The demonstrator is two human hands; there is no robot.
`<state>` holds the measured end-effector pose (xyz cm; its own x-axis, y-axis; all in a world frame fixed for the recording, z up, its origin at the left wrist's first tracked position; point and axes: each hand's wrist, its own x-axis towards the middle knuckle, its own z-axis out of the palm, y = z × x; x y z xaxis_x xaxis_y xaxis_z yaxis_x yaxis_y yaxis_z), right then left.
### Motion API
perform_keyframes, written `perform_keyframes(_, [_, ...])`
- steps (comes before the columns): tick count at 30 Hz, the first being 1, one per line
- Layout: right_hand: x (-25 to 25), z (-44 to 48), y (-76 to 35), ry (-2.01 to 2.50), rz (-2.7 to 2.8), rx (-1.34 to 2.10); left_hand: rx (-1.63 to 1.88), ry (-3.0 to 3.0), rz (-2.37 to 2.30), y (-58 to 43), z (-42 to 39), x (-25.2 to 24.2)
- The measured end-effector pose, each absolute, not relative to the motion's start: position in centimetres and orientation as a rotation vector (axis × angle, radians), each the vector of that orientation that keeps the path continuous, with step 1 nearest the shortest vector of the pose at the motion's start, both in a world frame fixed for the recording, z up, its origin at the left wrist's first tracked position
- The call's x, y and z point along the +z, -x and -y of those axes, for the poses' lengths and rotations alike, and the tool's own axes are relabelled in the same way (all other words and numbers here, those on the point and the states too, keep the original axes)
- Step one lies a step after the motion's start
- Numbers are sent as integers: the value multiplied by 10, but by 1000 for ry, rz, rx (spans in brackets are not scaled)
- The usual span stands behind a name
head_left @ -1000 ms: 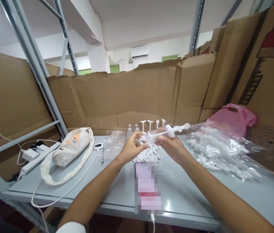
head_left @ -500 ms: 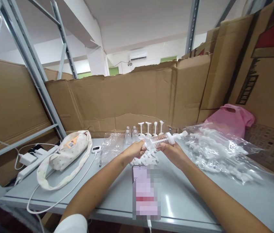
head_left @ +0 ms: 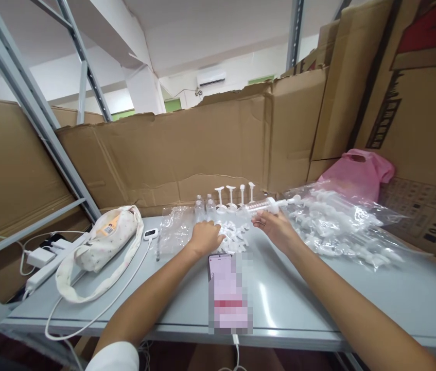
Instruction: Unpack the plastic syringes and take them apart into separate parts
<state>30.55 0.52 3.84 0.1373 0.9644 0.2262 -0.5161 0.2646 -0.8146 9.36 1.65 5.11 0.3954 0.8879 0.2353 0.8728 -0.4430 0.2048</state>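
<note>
Pump bottle (head_left: 263, 207) behind phone (head_left: 228, 288), pouch (head_left: 106, 239) left

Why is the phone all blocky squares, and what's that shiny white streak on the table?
Head view: the phone screen is pixelated into pink and white blocks, so nothing on it can be read. Head view: the grey table carries a pale glare streak beside the phone, likely light reflected from above. Head view: the clear bag glints too.

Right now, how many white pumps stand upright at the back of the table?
4, in one row before the cardboard wall, right of two small clear bottles: leftmost pump, second, third, rightmost. The held bottle could hide more.
</note>
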Motion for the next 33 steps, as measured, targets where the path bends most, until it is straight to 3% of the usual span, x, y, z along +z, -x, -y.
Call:
perform_keyframes(4, [35, -2, -299, 685, 873, 1246, 522, -2607, -1552, -92, -14, 52])
perform_keyframes(9, [38, 8, -289, 596, 923, 1414, 919, -2206, -941, -103, -4, 62])
perform_keyframes(13, [38, 12, -284, 575, 919, 1475, 1150, -2056, -904, -114, 0, 64])
perform_keyframes(21, [28, 9, -280, 675, 925, 1349, 1167, -2220, -839, -119, 1, 56])
perform_keyframes(33, [33, -2, -283, 634, 908, 1196, 1087, -1970, -901, -110, -12, 70])
